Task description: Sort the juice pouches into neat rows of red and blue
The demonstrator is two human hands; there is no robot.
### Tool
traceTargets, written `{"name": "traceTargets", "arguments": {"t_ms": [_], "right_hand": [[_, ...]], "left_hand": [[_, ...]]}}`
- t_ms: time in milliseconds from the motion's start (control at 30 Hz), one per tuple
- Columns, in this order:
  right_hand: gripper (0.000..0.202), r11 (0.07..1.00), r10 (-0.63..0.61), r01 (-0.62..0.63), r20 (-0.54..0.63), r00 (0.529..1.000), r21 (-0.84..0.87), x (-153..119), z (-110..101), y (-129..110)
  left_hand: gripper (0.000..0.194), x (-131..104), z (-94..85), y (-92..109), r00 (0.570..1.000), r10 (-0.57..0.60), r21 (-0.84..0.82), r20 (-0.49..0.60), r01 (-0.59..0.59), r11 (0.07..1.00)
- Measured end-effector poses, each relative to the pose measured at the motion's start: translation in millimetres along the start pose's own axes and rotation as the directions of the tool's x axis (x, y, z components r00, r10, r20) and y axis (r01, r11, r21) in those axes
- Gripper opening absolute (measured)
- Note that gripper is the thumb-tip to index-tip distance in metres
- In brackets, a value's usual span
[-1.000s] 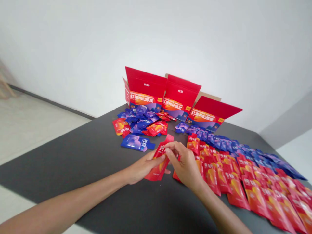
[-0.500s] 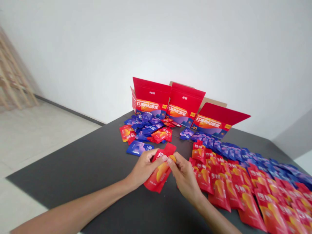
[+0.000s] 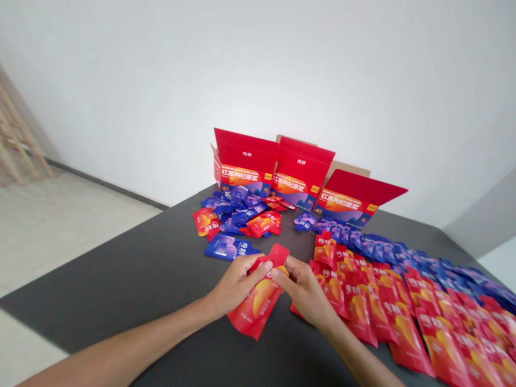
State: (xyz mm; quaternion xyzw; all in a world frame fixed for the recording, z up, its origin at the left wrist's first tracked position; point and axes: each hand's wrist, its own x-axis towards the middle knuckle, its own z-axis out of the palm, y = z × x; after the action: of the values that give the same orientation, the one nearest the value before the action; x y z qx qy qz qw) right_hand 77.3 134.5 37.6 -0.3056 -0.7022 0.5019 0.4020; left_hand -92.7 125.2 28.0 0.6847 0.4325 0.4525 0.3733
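Note:
A red pouch with an orange fruit print [image 3: 258,303] is held above the dark table, tilted, its narrow neck pointing away from me. My left hand [image 3: 242,282] grips its left edge near the neck, thumb across the front. My right hand [image 3: 304,287] pinches the right edge close by, the two thumbs almost meeting. The fingers behind the pouch are hidden. Just beyond my left hand lies a single blue pouch [image 3: 228,246]. Right of my right hand, overlapping rows of red pouches [image 3: 360,314] cover the table.
Three opened red-and-blue cartons [image 3: 245,174] stand along the back with their lids raised. Before them is a loose heap of blue and red pouches [image 3: 244,215]. A row of blue pouches [image 3: 374,247] runs rightward behind the red ones. The black table [image 3: 121,279] borders a white wall.
Both thumbs have shifted on the pouch, nearer its neck. The pouch's lower end has swung slightly left and toward me. The view has turned a little.

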Motion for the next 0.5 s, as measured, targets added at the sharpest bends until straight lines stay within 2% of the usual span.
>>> {"name": "traceTargets", "arguments": {"t_ms": [133,200,333,400,500], "right_hand": [[0.04,0.995,0.0,0.004,-0.043,0.999,0.104,-3,10,7],[0.042,0.993,0.02,-0.012,-0.066,0.998,0.117,-3,13,8],[0.037,0.993,-0.026,0.037,-0.099,0.995,0.116,-3,13,4],[0.033,0.992,-0.064,0.077,-0.13,0.989,0.101,-4,14,1],[0.029,0.989,-0.094,0.112,-0.172,0.981,0.098,-5,15,1]], "left_hand": [[0.038,-1,-2.5,1,0.998,0.058,0.099,-0.038,-0.054,0.994],[0.034,0,-3.0,0,1.0,0.017,0.009,-0.016,-0.017,1.0],[0.028,2,-1.2,-2,0.979,-0.139,-0.263,0.148,0.175,0.949],[0.029,2,-0.1,-3,0.968,-0.167,-0.288,0.189,0.217,0.933],[0.029,2,0.4,-2,0.965,-0.133,-0.265,0.227,0.193,0.945]]}}
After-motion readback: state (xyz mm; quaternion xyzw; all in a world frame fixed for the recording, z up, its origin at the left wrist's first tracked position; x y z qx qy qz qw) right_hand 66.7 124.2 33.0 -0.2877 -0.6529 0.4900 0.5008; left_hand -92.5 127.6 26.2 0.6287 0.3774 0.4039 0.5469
